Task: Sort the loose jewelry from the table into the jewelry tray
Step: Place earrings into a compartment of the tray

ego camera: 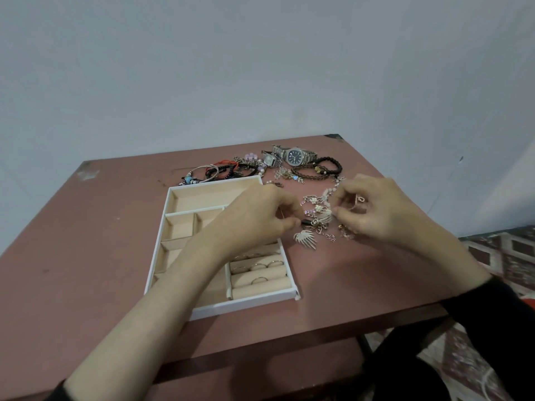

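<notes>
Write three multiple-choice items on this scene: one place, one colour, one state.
1. Where are the rings in the tray? A far compartment; B left compartments; C near-right rolls.
2. Dial of the big watch: A dark blue; B white; C red.
3. The right hand: A lies flat; B pinches jewelry in the pile; C lifts the tray.
Key: C, the rings sit among the rolls; A, a dark blue face in a silver band; B, its fingertips meet on the tangle.
</notes>
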Tool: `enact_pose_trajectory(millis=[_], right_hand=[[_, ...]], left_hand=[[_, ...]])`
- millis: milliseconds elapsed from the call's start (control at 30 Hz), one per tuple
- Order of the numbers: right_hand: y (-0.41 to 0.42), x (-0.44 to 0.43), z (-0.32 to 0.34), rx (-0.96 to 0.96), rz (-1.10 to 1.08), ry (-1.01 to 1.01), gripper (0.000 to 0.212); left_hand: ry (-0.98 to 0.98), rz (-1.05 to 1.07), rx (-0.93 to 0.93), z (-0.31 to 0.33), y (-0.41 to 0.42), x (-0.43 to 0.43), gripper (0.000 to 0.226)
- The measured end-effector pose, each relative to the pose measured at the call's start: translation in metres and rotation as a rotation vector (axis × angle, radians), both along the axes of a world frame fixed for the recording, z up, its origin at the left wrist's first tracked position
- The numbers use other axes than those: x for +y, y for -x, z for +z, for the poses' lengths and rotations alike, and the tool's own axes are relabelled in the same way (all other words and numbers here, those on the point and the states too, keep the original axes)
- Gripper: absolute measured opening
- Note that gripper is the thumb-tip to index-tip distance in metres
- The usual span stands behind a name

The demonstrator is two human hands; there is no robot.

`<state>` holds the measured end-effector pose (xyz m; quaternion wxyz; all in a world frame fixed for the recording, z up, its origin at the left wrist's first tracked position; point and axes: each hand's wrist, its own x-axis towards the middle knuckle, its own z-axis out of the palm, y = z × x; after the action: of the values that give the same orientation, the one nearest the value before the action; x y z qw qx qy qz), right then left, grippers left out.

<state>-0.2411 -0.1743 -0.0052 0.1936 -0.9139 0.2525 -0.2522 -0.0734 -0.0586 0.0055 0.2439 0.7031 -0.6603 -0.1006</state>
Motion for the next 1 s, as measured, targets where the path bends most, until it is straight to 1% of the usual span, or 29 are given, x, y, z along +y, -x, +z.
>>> enact_pose_trajectory(millis=[67, 133, 233, 333, 400, 600, 633, 733, 800, 867, 1000], right_hand=[[-0.004, -0.002, -0.001, -0.119, -0.076, -0.03, 0.014], [-0.01, -0.002, -0.004, -0.253, -0.14, -0.116, 0.012], [-0.021, 0.002, -0.012, -0.391, -0.196, -0.222, 0.007], [-0.027, 0.004, -0.018, -0.399, -0.196, -0.238, 0.013], [-0.028, 0.003, -0.019, -0.396, -0.188, -0.249, 0.016], [-0.027, 0.003, -0.019, -0.383, -0.181, -0.27, 0.015], [-0.027, 0.003, -0.019, -0.381, -0.184, -0.268, 0.015], [-0.027, 0.003, -0.015, -0.403, -0.199, -0.27, 0.016], [-0.028, 0.003, -0.013, -0.427, -0.204, -0.277, 0.017], [-0.029, 0.003, -0.013, -0.425, -0.202, -0.28, 0.019], [-0.032, 0.003, -0.016, -0.402, -0.177, -0.307, 0.022]], left_hand=[[-0.006, -0.002, 0.007, -0.002, -0.001, -0.001, 0.009], [-0.021, -0.003, 0.0, -0.004, -0.001, -0.002, 0.01], [-0.07, -0.001, -0.062, -0.006, -0.001, -0.005, 0.019], [-0.09, -0.002, -0.116, -0.006, 0.002, -0.006, 0.022], [-0.09, 0.006, -0.143, -0.006, 0.003, -0.007, 0.019], [-0.068, 0.001, -0.22, -0.01, 0.002, -0.009, 0.01], [-0.049, -0.003, -0.206, -0.009, 0.002, -0.009, 0.009], [0.021, -0.002, -0.087, -0.003, -0.004, -0.005, 0.007], [0.032, 0.0, -0.061, 0.0, -0.01, -0.002, 0.009], [0.01, -0.01, -0.075, 0.001, -0.012, -0.001, 0.014], [-0.057, -0.024, -0.206, -0.004, -0.003, -0.005, 0.025]])
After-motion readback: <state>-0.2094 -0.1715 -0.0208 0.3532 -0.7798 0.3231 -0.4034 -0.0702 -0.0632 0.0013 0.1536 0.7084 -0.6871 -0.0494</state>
